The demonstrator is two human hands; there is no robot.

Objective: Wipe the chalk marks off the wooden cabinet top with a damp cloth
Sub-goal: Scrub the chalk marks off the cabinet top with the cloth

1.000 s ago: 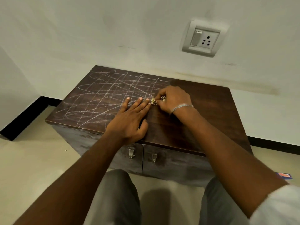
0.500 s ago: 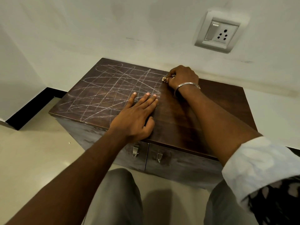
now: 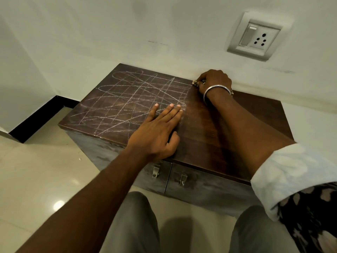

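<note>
- The right hand (image 3: 214, 80) is at the back edge of the wooden cabinet top (image 3: 209, 128), close against the wall (image 3: 127, 33). Its fingers are curled round a small wad of cloth (image 3: 195, 82), of which only a pale bit shows at the knuckles.
- The cloth touches the top just where the chalk marks (image 3: 131, 95) end on their right side.
- A silver bangle (image 3: 215, 90) sits on the right wrist, and a white sleeve (image 3: 284, 172) is rolled up the forearm.
- The left hand (image 3: 158, 130) lies flat on the top with straight fingers, holding nothing. Its fingertips rest on the nearest chalk lines and its thumb is tucked near the front edge.
- The chalk marks are crossed lines and loops over the left half of the top. The right half is bare dark wood.
- Two metal door handles (image 3: 156, 171) hang side by side on the cabinet front.
- A white switch and socket plate (image 3: 254, 38) is on the wall above, and a black skirting (image 3: 36, 117) meets the pale tiled floor (image 3: 36, 179) at the left.
</note>
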